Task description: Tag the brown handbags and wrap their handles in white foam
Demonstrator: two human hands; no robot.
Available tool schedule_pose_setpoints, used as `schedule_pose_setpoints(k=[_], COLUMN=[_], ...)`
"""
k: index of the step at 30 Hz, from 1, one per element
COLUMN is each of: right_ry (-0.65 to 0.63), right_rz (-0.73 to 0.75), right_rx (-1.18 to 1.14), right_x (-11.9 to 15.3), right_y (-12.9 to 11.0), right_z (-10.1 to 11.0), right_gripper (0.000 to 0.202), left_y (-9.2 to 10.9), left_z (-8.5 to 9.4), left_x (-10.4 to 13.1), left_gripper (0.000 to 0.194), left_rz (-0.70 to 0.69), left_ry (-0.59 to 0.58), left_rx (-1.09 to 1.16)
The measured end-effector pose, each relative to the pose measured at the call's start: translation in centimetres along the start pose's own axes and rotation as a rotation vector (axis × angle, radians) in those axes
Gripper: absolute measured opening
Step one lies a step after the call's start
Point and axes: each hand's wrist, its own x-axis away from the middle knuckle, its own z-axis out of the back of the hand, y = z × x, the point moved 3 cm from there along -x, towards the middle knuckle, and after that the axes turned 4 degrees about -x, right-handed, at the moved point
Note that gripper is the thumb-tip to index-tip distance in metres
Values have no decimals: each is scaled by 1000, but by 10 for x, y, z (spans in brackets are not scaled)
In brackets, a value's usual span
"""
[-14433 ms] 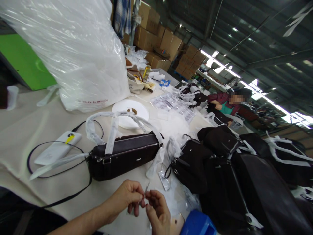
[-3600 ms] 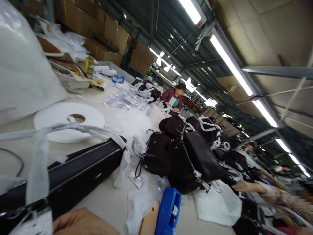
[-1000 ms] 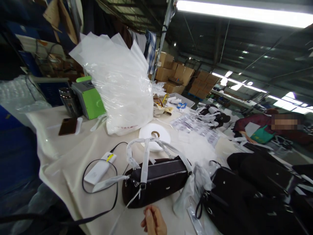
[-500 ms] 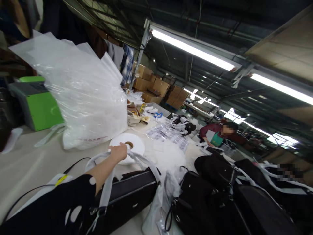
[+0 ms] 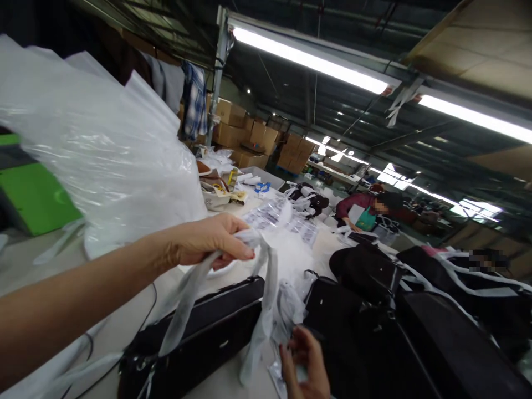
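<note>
My left hand (image 5: 220,241) is closed around the white-wrapped handle (image 5: 270,271) of a black bag (image 5: 208,332), pulling it upward above the bag. The bag lies on the worktable with its opening side up. A white roll (image 5: 226,270) shows only a sliver beneath my left hand. Low in the view, my right hand (image 5: 307,366) is half curled, thumb and fingers apart, with nothing plainly in it. It is close to crumpled translucent wrapping (image 5: 286,310) between this bag and a second black bag (image 5: 332,316).
More black bags (image 5: 449,327) fill the right side. A large plastic sack of white sheets (image 5: 124,160) and a green machine (image 5: 37,194) stand left. Printed clear packets (image 5: 270,213) lie farther back. A co-worker (image 5: 361,210) is beyond the bags, near stacked cartons (image 5: 295,152).
My left hand has moved right from beside the white roll, raising the wrapped handle. My right hand has come into view at the bottom. The view has shifted to the right.
</note>
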Motion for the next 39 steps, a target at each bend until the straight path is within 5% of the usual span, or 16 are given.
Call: schedule_pose_setpoints(k=[3,5,9,12,17,26,32,39], right_ry=[-149,-286,-590,-716,-724,-940,-924,-939], right_rz=[185,208,239,178,82,-175,-159,-172], right_rx=[79,127,-67,-203,-262,-34,13,-31], right_x=[-55,-83,-106,-108,-104,-79,-67,-69], right_y=[-51,-84,-126,-131,-137,-147,-147,-151], right_z=[-11,-22,-44,-55,-60,-30,-25,-36], right_gripper=[75,86,62,21,33,11,8,11], left_y=[20,28,40,42,33,28,24,22], left_z=[-28,-37,-39,-36,-32,-39,-41,-29], left_x=[20,25,24,18,12,30,35,24], left_gripper=[17,15,12,13,14,16,13,16], left_rz=[-35,-60,-132,-150,-116,46,68,16], left_ry=[-25,-53,-72,-38,-37,-146,-185,-98], left_rx=[-78,-85,-45,-18,9,-285,-383,-495])
